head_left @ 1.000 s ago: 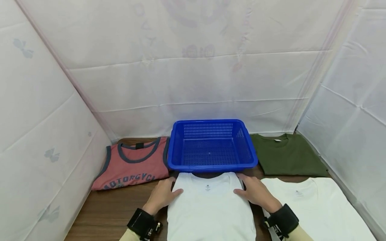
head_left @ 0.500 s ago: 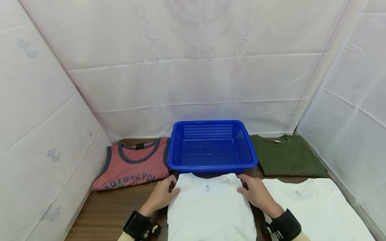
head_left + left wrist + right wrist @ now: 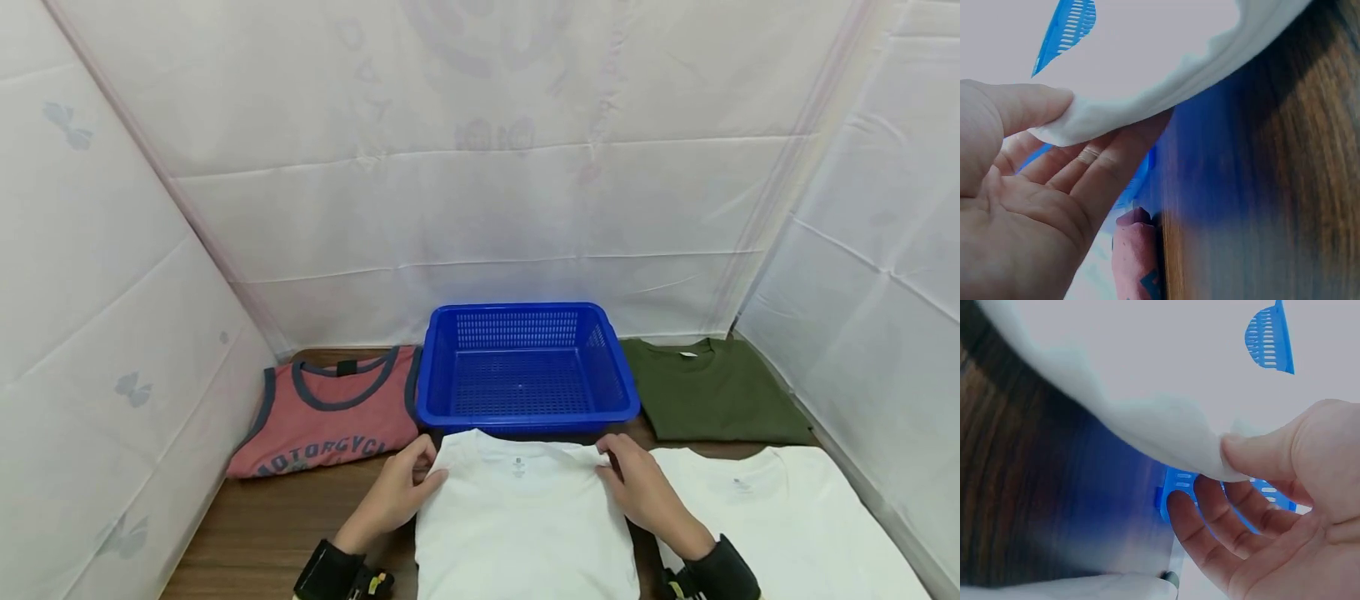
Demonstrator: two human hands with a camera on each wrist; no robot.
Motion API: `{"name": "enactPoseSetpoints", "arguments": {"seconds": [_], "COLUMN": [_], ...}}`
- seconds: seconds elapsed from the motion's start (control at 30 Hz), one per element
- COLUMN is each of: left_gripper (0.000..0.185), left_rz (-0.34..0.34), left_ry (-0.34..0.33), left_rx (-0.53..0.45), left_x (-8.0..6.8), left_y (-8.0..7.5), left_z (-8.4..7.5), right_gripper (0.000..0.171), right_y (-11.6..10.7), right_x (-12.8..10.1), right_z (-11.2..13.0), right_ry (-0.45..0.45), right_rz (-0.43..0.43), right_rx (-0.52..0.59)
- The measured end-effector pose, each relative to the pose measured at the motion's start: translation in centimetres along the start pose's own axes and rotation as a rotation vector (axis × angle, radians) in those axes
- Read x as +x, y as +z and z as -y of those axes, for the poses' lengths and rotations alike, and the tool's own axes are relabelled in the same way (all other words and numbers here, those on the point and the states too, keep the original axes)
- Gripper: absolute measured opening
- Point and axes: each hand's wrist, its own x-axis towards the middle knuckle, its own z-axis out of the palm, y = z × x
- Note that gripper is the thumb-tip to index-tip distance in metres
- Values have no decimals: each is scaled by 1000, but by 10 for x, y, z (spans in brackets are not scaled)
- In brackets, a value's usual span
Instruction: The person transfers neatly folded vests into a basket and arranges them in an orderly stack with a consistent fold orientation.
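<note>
A folded white T-shirt (image 3: 525, 525) lies in the front middle, its neckline facing the blue basket. My left hand (image 3: 392, 493) pinches its left shoulder corner. In the left wrist view, the thumb (image 3: 1038, 106) presses on top of the white cloth and the fingers reach beneath. The opposite shoulder corner is held by my right hand (image 3: 647, 493). From the right wrist, the thumb (image 3: 1260, 453) shows over the shirt's edge with the fingertips (image 3: 1180, 503) below. Both wrist views show the held edge raised over the wooden table. The shirt's lower end runs out of the head view.
Behind the shirt stands a blue plastic basket (image 3: 525, 423) with nothing in it. A red shirt (image 3: 341, 421) with dark trim lies folded at left. On the right are a green T-shirt (image 3: 720, 396) and a second white T-shirt (image 3: 787, 525). White sheeting (image 3: 480, 208) encloses the wooden table (image 3: 247, 533).
Both hands have drawn slightly outward at the shoulder corners, the right one more. The shirt's neckline has become straighter, with its front opening less curved.
</note>
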Motion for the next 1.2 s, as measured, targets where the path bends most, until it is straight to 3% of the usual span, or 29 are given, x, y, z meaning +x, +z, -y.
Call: {"name": "enactPoseSetpoints", "arguments": {"seconds": [0.13,0.4,0.67,0.87,0.97,1.2], "left_gripper": [24,21,21,35,37,28], "left_rz": [-42,-148,-260,-357,-418,-561], "left_ry": [23,80,150,181,230,359], "left_rx": [-52,1,-13,-85,-107,-13], "left_x": [-3,-4,-3,-2,0,6], "left_y": [-1,-1,-4,-7,-7,-9], "left_z": [-4,-14,-29,-42,-47,-56], "right_gripper": [19,21,23,34,36,40], "right_y": [-3,-8,-14,-18,-20,-27], "right_x": [-2,-7,-12,-6,-2,7], "right_z": [3,8,12,14,17,24], "right_ry": [-18,-36,-154,-254,-295,-357], "right_rz": [-15,-52,-251,-381,-449,-605], "right_rx": [36,95,157,213,259,247]}}
